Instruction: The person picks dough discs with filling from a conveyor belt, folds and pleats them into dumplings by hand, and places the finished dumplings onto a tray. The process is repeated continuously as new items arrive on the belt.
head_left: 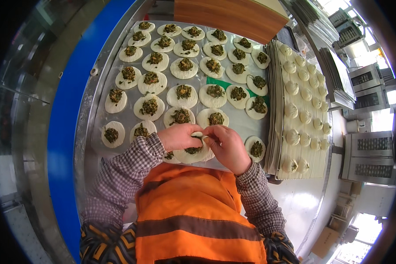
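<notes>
Close to my body, a round dough wrapper [199, 157] has dark green chopped filling showing in its middle. My left hand [179, 137] is closed at its far left edge, thumb and fingers pinching the dough. Opposite it, my right hand [229, 147] pinches the far right edge, and the fingertips of both hands nearly meet. The filling [192, 150] is partly hidden under my left fingers. Another filled wrapper [215, 119] lies flat just beyond my hands, and one more [254, 148] lies to the right of my right hand. A wrapper under my left wrist is mostly covered.
Rows of flat filled wrappers [183, 95] spread over the metal table [102, 103]. On the right, a stack of trays [273, 110] bears several pleated buns [292, 137]. A wooden box [229, 17] stands at the far edge. More stacked trays [339, 77] are farther right.
</notes>
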{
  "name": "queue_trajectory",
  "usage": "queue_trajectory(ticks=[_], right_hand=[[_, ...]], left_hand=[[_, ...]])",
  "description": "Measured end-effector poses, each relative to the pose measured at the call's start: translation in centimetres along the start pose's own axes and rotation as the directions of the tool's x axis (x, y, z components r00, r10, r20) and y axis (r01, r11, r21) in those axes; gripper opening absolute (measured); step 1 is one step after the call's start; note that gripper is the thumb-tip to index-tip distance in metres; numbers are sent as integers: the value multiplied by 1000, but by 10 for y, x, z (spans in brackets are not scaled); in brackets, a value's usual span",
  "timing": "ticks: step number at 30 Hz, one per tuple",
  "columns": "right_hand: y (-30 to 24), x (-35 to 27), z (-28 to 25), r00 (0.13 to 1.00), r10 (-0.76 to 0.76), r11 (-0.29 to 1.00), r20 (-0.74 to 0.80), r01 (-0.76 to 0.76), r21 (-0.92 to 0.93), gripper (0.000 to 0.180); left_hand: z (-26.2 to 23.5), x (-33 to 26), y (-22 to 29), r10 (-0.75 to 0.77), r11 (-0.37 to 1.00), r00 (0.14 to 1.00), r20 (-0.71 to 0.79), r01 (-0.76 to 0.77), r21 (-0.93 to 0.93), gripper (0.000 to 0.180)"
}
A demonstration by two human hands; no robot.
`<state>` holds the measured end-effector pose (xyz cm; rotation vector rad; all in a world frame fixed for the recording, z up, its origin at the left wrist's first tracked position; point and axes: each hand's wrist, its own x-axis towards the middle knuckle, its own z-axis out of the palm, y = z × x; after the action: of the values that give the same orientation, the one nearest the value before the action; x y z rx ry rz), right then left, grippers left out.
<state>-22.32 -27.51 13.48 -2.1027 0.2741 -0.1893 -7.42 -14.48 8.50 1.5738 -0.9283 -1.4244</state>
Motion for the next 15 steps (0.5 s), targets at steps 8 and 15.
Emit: queue_trajectory(ticks=[8,15], right_hand=[[1,0,-6,974,227,955,19,-226,191,11],[4,0,-4,996,-61,991,-58,53,-126,12]], left_hand=[[-1,-12,14,-42,794,998,35,55,-605,38],[-3,0,19,29,970,1000,-3,-27,241,43]])
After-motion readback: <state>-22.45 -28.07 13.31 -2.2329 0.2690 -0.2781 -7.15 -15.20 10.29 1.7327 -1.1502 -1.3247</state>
